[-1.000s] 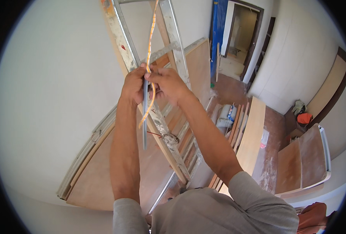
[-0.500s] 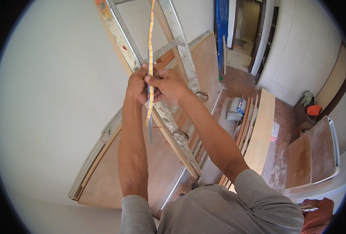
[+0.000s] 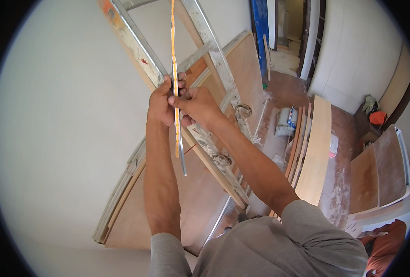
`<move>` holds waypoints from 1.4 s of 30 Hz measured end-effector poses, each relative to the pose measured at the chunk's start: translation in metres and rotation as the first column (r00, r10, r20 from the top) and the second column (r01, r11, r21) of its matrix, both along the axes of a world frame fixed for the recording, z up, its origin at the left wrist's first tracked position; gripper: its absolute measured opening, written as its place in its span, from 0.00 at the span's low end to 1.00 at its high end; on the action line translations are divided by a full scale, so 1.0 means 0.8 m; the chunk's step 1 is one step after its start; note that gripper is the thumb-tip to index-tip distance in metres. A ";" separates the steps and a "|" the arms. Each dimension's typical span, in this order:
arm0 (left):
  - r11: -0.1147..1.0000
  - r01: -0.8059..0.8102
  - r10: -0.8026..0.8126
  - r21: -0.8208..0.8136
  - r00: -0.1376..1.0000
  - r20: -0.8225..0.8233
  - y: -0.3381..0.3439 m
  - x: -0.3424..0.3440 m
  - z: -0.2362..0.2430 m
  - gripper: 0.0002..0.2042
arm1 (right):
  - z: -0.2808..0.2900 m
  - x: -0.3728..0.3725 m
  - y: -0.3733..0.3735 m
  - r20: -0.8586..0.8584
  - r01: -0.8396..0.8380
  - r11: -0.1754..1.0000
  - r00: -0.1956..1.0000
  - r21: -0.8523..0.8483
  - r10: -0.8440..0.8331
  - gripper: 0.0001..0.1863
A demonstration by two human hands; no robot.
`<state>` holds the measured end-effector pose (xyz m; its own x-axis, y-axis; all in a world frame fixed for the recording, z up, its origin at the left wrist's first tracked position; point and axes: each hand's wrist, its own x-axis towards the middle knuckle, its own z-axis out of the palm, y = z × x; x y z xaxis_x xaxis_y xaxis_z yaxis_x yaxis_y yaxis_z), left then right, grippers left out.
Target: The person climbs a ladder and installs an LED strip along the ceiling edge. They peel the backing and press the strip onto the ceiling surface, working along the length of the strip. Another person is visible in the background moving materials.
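Observation:
An LED strip light (image 3: 174,57), white with yellow segments, hangs upright in front of me, running from the top edge to a free end below my hands. Behind it is a thin grey metal channel (image 3: 183,161), whose lower end sticks out under the strip. My left hand (image 3: 160,105) is closed around strip and channel from the left. From the right, my right hand (image 3: 199,107) presses its thumb on the strip's face, with its fingers curled behind. The hidden fingers leave unclear how far the strip sits in the channel.
A paint-spattered metal ladder (image 3: 219,69) stands just behind my hands. Plywood sheets (image 3: 145,210) lean against the white wall (image 3: 66,115) at left. Long wood planks (image 3: 315,147), a filled sack (image 3: 284,123) and a curved panel (image 3: 382,168) are on the right. Someone's reddish clothing (image 3: 386,249) shows at lower right.
The view has shifted slightly. My right thumb has slid a little down the strip, and the strip's lower end hangs straighter, with the channel end angled out to its right.

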<state>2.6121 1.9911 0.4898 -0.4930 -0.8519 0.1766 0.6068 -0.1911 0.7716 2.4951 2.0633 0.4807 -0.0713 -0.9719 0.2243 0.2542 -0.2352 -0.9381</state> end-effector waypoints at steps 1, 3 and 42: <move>1.000 0.003 -0.003 -0.005 1.000 0.005 -0.003 0.001 0.000 0.16 | 0.002 -0.005 -0.001 0.005 0.003 1.000 1.000 -0.005 -0.003 0.20; 0.997 -0.060 0.065 -0.055 0.993 0.096 -0.010 0.006 -0.002 0.16 | 0.011 -0.024 0.000 -0.316 -0.134 0.988 0.936 0.081 0.153 0.18; 0.249 -0.335 0.967 -0.908 0.036 0.252 0.054 -0.023 0.011 0.10 | 0.065 -0.048 -0.098 -0.405 -0.067 0.983 0.914 -0.169 -0.008 0.18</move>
